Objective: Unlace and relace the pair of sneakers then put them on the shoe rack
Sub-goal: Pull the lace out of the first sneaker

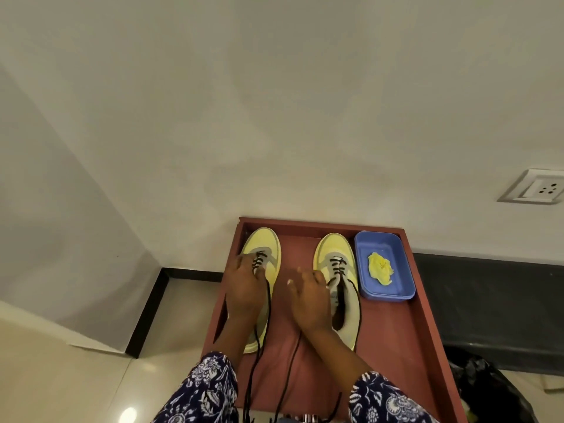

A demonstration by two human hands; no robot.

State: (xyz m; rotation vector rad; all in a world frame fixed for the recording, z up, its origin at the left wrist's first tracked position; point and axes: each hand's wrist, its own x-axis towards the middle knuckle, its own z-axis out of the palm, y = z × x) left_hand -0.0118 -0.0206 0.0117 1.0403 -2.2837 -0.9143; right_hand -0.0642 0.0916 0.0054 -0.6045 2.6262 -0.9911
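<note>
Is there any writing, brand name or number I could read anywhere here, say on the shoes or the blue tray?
No text is readable.
Right sneaker: a small tongue label beside the right hand, too blurred to read.
Left sneaker, blue tray, wall socket: no writing visible.

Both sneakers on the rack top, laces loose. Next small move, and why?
Probably let go and draw both hands back, or tidy the laces first. Both yellow sneakers, left and right, already sit on the red-brown shoe rack beside the blue tray. The left hand and right hand rest on them, and the black laces trail over the near edge.
</note>
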